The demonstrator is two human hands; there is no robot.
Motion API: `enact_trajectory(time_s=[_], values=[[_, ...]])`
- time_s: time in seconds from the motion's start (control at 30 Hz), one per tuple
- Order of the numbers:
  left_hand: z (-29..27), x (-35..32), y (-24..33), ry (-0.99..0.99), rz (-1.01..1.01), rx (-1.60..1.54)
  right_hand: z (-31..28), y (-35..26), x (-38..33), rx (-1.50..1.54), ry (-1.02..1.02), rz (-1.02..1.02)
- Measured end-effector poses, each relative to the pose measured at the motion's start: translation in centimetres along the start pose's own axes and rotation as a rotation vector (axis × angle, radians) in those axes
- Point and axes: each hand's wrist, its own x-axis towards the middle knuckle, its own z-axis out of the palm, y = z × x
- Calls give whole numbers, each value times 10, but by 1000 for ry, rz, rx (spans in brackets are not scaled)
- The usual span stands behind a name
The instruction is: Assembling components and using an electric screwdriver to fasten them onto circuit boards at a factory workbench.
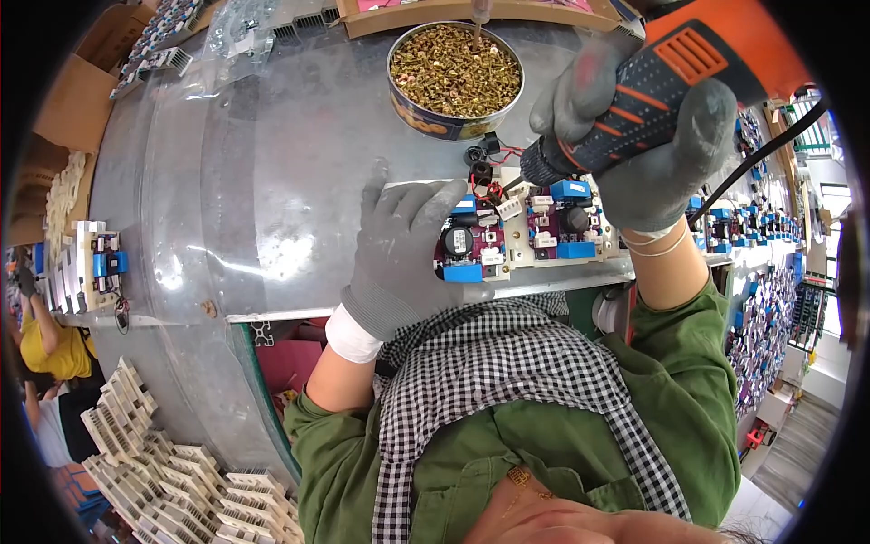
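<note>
White racks [181,471] lie left of the metal table [281,136]; the left hand [403,245] touches the circuit board [518,241] at the near edge, hold unclear; beyond stands a screw tin [444,125]; the right hand [648,186] wraps round a drill [652,113].

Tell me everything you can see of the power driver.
The power driver looks plastic: bright orange at the rear, with an orange slotted vent and a dark, dotted body striped orange. It is tilted, its dark ribbed nose pointing down and left over the circuit boards. The gray-gloved right hand wraps its body. A black cable curves near its rear. Whether its tip touches anything is unclear.
</note>
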Motion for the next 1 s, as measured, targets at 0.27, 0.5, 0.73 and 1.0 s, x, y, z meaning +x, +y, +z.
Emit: enact_trajectory(time_s=[0.27, 0.5, 0.73, 1.0], values=[[0, -1, -2, 11, 0, -18, 4, -6, -8, -56, -80, 75], [0, -1, -5, -12, -23, -14, 11, -6, -2, -49, -40, 89], [0, -2, -5, -18, -34, -40, 10, -7, -2, 9, -48, 99], [1, -4, -6, -29, -44, -35, 11, -9, -6, 47, -42, 122]])
